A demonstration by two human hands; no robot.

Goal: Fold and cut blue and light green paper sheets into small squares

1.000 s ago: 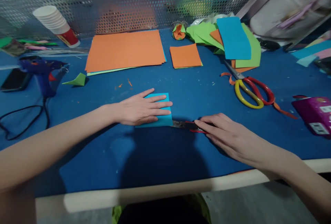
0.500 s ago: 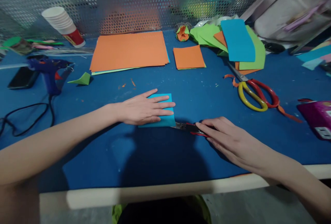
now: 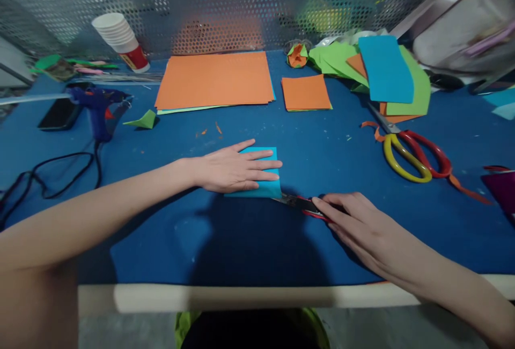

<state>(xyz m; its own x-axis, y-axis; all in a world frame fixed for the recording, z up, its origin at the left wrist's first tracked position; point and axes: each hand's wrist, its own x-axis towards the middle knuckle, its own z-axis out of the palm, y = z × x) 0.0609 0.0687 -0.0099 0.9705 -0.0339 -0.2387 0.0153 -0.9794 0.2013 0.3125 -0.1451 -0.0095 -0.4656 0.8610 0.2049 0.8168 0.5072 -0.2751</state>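
My left hand (image 3: 233,169) lies flat with fingers spread, pressing a small blue paper sheet (image 3: 269,190) onto the blue tabletop. Most of the sheet's left part is hidden under the palm. To the right, my right hand (image 3: 354,220) is closed around a slim metal-tipped tool with a black-and-red handle (image 3: 304,205). Its pointed metal end is at the sheet's lower right corner; whether it touches or goes under the paper I cannot tell. My fingers cover the tool's rear, so its exact kind is unclear.
Behind lie orange sheets (image 3: 217,80), a smaller orange stack (image 3: 306,93) and green paper pieces (image 3: 332,59). Yellow-and-red-handled scissors (image 3: 406,150) rest at right. At left are a blue glue gun (image 3: 98,115) with its cord, a phone (image 3: 60,113) and stacked paper cups (image 3: 120,40).
The whole view has shifted, so the things appear farther right. My left hand stays flat on the blue sheet; the tool's handle has swung slightly toward me, its tip still at the corner.
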